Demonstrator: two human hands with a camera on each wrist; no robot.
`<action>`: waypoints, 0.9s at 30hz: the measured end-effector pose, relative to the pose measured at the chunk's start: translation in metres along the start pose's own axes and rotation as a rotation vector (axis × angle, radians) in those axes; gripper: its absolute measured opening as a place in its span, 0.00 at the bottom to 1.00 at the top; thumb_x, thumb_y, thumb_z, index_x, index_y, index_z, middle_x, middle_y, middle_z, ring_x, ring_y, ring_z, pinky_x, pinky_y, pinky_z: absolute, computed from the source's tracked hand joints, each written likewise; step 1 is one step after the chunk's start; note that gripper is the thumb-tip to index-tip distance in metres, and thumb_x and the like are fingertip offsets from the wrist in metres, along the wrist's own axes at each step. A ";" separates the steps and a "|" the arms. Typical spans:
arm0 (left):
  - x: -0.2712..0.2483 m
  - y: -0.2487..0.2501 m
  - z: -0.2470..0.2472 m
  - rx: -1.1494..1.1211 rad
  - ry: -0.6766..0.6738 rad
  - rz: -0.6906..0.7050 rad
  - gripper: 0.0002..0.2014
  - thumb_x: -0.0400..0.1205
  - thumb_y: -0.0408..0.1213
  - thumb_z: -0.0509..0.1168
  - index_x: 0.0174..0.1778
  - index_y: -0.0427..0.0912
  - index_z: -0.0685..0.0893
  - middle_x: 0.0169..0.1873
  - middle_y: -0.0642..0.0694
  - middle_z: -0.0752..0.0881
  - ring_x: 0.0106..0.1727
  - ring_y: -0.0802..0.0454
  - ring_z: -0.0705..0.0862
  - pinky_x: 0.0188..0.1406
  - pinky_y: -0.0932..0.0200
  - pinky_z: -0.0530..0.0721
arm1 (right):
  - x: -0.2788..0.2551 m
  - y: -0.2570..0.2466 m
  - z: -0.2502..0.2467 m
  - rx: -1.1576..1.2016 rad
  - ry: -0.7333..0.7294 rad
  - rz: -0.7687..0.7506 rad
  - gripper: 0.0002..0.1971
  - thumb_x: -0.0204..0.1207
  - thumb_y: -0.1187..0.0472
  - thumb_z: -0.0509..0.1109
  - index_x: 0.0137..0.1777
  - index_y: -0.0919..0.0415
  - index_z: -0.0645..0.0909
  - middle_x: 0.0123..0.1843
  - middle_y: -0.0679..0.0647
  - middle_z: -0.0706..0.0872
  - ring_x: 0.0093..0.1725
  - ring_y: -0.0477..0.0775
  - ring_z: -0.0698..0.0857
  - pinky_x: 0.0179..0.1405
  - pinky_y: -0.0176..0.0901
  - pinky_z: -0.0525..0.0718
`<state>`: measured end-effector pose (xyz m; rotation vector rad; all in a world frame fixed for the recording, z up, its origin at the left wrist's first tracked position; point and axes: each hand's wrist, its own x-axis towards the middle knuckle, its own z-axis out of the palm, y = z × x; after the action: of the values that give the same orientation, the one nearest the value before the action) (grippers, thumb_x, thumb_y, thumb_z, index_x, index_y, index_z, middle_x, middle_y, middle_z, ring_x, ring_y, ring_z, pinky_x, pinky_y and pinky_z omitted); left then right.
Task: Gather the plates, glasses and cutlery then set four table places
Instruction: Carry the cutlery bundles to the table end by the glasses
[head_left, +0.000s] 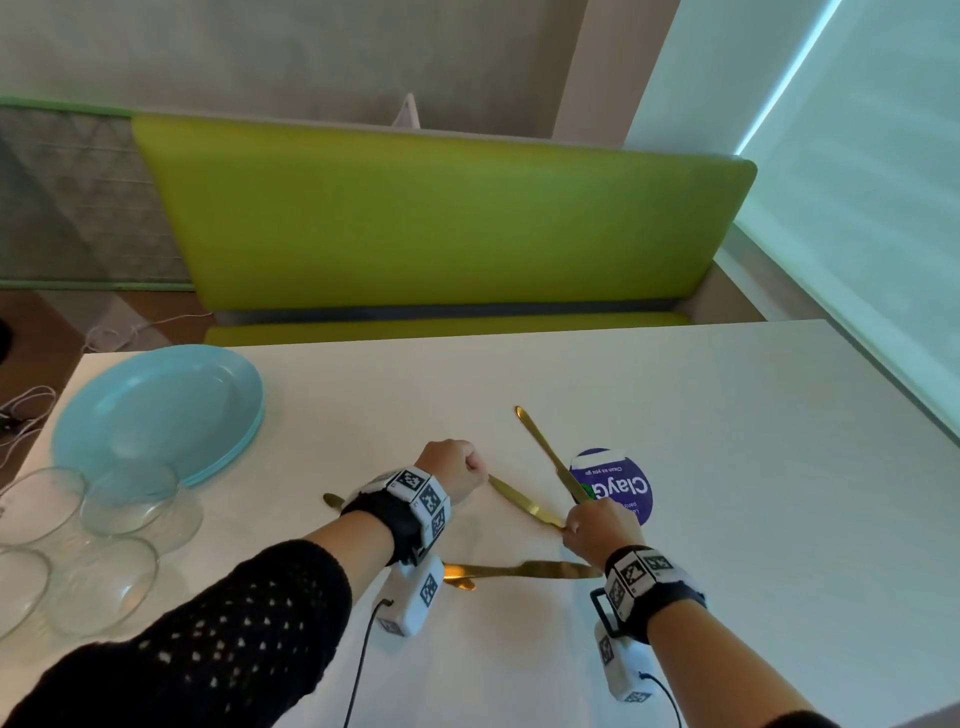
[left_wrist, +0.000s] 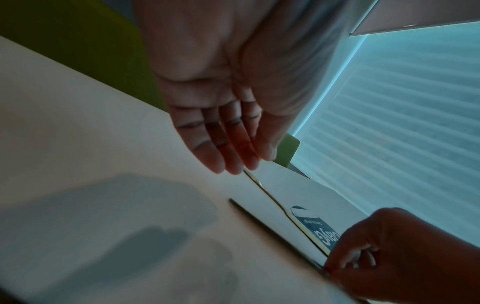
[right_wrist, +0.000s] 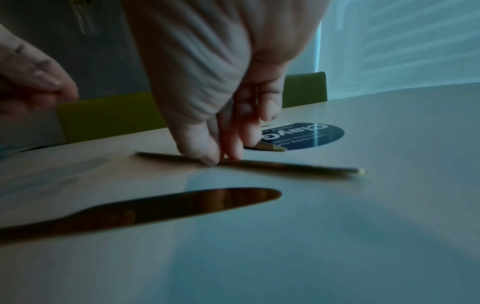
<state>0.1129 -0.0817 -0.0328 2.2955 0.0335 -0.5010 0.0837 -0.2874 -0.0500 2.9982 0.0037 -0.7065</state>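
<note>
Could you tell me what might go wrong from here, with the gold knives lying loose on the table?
The right hand pinches the end of one knife lying flat on the table; so thin a grip could slip. Another knife lies right beside that hand and could be knocked as the first comes up. The glasses stand close together by the plates, so a sleeve could jostle them.

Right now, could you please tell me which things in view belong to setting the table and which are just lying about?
Belonging to the job:
- stack of pale blue plates
- four clear glass tumblers
- gold metal knives on the white table
- left hand, right hand, both at a knife

Just lying about:
- round purple sticker
- green bench
- white cables
</note>
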 end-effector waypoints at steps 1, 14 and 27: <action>0.002 0.000 0.002 -0.017 -0.007 -0.002 0.03 0.80 0.34 0.62 0.43 0.42 0.81 0.53 0.45 0.88 0.44 0.54 0.79 0.44 0.65 0.77 | 0.001 0.000 -0.001 0.001 0.004 0.011 0.15 0.80 0.56 0.59 0.57 0.58 0.85 0.50 0.54 0.87 0.50 0.54 0.85 0.50 0.43 0.85; 0.020 0.012 0.024 -0.174 -0.180 -0.093 0.19 0.77 0.45 0.67 0.63 0.48 0.75 0.49 0.50 0.86 0.51 0.53 0.85 0.53 0.58 0.84 | 0.037 -0.044 -0.035 1.115 -0.034 0.108 0.07 0.73 0.59 0.71 0.35 0.58 0.86 0.28 0.50 0.87 0.19 0.43 0.78 0.23 0.35 0.73; 0.034 -0.028 -0.004 -0.235 0.009 -0.257 0.12 0.83 0.34 0.53 0.36 0.45 0.78 0.33 0.47 0.81 0.32 0.49 0.76 0.37 0.57 0.75 | 0.083 -0.026 -0.036 0.334 0.098 0.224 0.12 0.79 0.59 0.65 0.58 0.61 0.85 0.54 0.57 0.88 0.51 0.56 0.87 0.46 0.42 0.85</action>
<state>0.1411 -0.0639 -0.0624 2.0725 0.3761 -0.5851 0.1737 -0.2603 -0.0560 3.2666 -0.4845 -0.5867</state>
